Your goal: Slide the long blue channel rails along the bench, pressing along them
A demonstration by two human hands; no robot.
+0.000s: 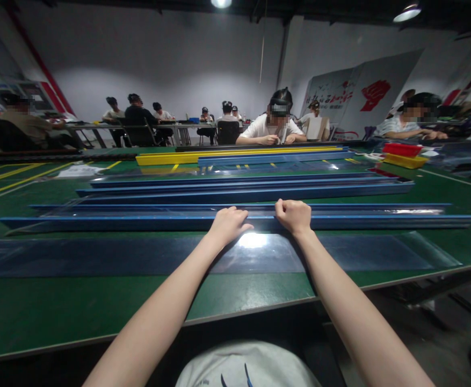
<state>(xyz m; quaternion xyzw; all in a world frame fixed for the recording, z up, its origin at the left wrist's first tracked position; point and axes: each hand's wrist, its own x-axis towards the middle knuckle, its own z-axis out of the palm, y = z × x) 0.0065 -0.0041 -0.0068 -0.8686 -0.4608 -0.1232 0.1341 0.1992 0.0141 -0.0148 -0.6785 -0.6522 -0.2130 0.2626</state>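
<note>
A long blue channel-shaped strip [138, 223] lies crosswise in front of me. My left hand [230, 223] has its fingers curled over the front edge of this strip, with the thumb pointing right. A short way to the right, my right hand [294, 216] is closed over the same edge; its fingertips are hidden. Between me and the strip, a clear plastic sheet [352, 252] lies flat under my forearms, with a bright reflection near my left hand.
Several more blue strips [251, 191] and a yellow strip [166, 158] lie farther back on the green table [98, 312]. Red [403, 149] and yellow bins [405, 160] are stacked at right. Opposite, a person [275, 126] leans on the table; other people sit behind.
</note>
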